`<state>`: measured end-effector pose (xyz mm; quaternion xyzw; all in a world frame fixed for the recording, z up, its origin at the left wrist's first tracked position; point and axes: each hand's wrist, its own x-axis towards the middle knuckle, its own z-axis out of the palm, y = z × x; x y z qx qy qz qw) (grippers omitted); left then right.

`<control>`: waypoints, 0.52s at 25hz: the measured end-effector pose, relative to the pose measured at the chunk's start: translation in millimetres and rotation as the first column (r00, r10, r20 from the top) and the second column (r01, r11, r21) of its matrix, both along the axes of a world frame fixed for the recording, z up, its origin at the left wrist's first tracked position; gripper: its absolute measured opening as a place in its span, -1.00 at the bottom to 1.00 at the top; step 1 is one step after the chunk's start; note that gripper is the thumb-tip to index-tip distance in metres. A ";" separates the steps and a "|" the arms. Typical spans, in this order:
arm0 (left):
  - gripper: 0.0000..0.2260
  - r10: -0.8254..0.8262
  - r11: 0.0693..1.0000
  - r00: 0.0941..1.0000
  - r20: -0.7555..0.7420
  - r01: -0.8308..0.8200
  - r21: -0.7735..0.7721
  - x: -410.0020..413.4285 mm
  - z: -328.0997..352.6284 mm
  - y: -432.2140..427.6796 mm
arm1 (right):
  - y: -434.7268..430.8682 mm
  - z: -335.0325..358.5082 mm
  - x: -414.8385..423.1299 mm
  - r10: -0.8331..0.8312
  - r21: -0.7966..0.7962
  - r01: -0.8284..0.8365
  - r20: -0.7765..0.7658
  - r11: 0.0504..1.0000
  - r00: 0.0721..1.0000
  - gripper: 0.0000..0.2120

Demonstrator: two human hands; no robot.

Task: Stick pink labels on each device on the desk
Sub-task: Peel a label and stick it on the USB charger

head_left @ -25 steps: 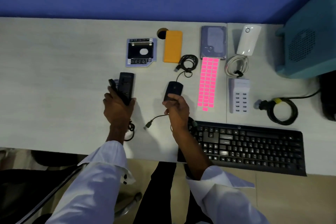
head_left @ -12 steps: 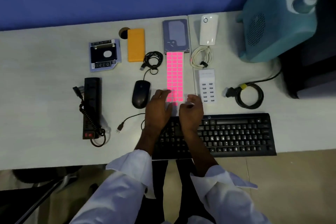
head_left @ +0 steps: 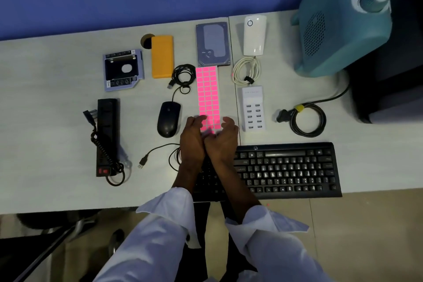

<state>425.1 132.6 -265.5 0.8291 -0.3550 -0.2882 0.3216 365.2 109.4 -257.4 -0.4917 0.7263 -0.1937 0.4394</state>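
Note:
A sheet of pink labels (head_left: 207, 91) lies mid-desk. My left hand (head_left: 191, 138) and my right hand (head_left: 225, 138) meet at its near end, fingers curled over the last rows; the fingertips are partly hidden. Around it lie the devices: a black power strip (head_left: 107, 130), a black mouse (head_left: 168, 119), a drive caddy (head_left: 122, 70), an orange power bank (head_left: 162, 56), a hard drive (head_left: 212, 44), a white box-shaped device (head_left: 254, 35), a white USB charging hub (head_left: 253, 109) and a black keyboard (head_left: 286, 167). I see no pink label on any of them.
A teal machine (head_left: 343, 18) stands at the back right beside a dark unit (head_left: 386, 89). Coiled cables lie about: black (head_left: 307, 120), white (head_left: 247, 71) and thin black (head_left: 183, 75). A USB plug (head_left: 143, 162) trails near the desk's front edge.
A second ago my left hand held the power strip and my right hand the mouse. Both now lie on the desk, and my hands have come together on the label sheet.

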 end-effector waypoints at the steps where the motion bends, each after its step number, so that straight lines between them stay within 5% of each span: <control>1: -0.84 0.001 1.000 1.000 0.004 -0.001 0.001 2.1 -0.1 -1.3 | -3.5 -0.8 -0.3 -0.024 0.044 0.023 0.025 0.999 0.999 -0.45; 4: -0.69 -0.117 0.993 0.993 0.022 0.117 -0.010 7.2 -8.3 2.4 | -12.3 0.5 -5.7 -0.092 0.187 0.073 0.095 0.980 0.991 -0.42; 13: -0.61 -0.153 0.985 0.987 -0.043 0.149 -0.082 14.2 -12.3 4.3 | -16.0 -1.3 -9.9 -0.020 0.181 0.007 0.071 0.983 0.997 -0.62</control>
